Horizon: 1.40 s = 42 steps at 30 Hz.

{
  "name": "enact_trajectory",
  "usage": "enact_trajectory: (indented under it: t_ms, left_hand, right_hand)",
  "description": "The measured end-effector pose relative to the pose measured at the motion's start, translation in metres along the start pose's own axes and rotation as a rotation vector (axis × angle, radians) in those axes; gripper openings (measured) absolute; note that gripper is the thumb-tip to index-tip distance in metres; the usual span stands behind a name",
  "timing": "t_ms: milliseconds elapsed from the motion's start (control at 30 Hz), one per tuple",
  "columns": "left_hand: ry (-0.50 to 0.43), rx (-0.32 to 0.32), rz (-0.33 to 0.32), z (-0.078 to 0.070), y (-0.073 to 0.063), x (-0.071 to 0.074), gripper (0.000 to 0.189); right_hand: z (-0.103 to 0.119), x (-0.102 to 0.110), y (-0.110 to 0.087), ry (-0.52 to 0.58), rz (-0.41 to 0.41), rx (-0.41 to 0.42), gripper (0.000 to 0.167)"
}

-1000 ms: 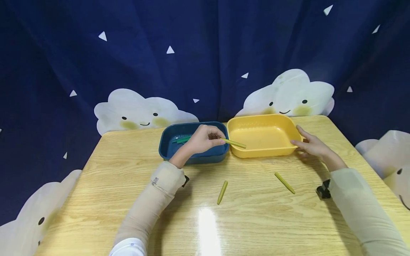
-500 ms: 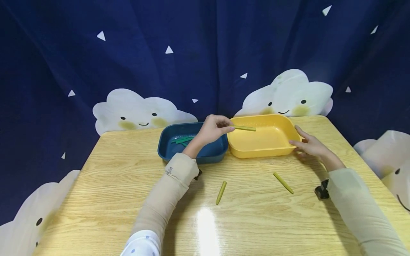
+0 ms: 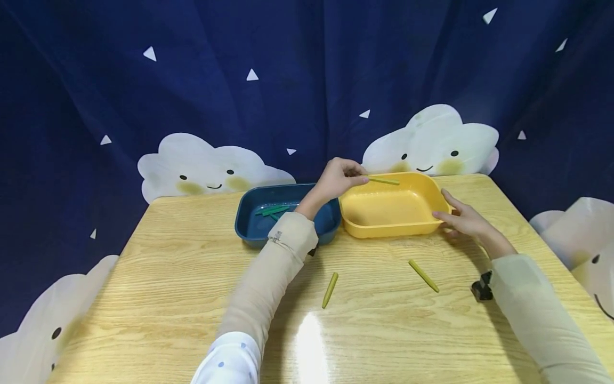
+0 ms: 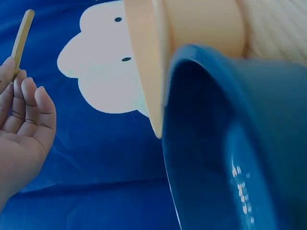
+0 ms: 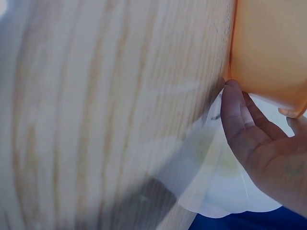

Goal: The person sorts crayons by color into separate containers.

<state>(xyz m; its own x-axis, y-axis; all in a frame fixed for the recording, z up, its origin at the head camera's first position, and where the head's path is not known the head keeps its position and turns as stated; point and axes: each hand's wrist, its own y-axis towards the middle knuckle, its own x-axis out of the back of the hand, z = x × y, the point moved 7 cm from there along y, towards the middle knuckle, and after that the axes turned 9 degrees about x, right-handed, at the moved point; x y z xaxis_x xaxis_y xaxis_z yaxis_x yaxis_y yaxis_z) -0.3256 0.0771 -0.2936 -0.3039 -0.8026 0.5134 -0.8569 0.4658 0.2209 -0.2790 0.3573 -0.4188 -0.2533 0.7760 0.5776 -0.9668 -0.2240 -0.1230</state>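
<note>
My left hand (image 3: 338, 178) pinches a yellow crayon (image 3: 384, 181) by one end, over the back left part of the yellow bin (image 3: 384, 230). In the left wrist view the crayon (image 4: 22, 40) points up from between thumb and fingers. My right hand (image 3: 465, 217) holds the bin's right end, thumb at the rim and fingers against the outer wall, as the right wrist view of the bin (image 5: 273, 48) also shows. To the left stands a blue bin (image 3: 247, 237) with several green crayons (image 3: 273, 210) in it, partly hidden by my left arm.
Two more yellow crayons lie on the wooden table: one crayon (image 3: 330, 290) in front of the bins, another crayon (image 3: 424, 276) farther right. A dark blue curtain (image 3: 307, 80) with printed clouds hangs right behind the table's back edge.
My left hand has carried the yellow crayon rightward and back, from over the blue bin's right side to over the yellow bin. The right hand stays on the yellow bin.
</note>
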Motion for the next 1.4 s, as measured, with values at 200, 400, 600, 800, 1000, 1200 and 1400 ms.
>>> enact_trajectory:
  t_ms: [200, 400, 600, 800, 1000, 1200, 1400]
  left_hand:
    - [0.064, 0.015, 0.042, -0.009, 0.021, -0.015, 0.008]
    - [0.009, 0.104, 0.098, -0.005, 0.042, -0.017, 0.008]
    - [-0.071, 0.209, 0.15, 0.006, 0.063, -0.02, 0.009]
    - [-0.037, 0.252, 0.14, 0.015, 0.08, -0.013, 0.008]
    - [-0.116, 0.305, 0.12, 0.022, 0.088, -0.009, 0.011]
    - [-0.159, 0.311, 0.069, 0.02, 0.091, -0.013, 0.011]
    - [-0.278, 0.368, 0.095, 0.026, 0.091, -0.031, 0.015]
  right_hand:
    - [-0.004, -0.001, -0.002, 0.02, -0.006, 0.001, 0.083]
    - [0.002, 0.0, -0.001, 0.01, -0.017, 0.024, 0.083]
    - [0.003, 0.004, -0.004, -0.002, -0.029, 0.036, 0.082]
    - [0.003, 0.003, -0.003, 0.009, -0.031, 0.039, 0.084]
    - [0.007, 0.001, -0.001, -0.003, -0.032, 0.038, 0.084]
    - [0.015, -0.003, -0.001, 0.008, -0.026, 0.045, 0.082]
    - [0.02, -0.003, -0.004, -0.006, -0.032, 0.059, 0.082]
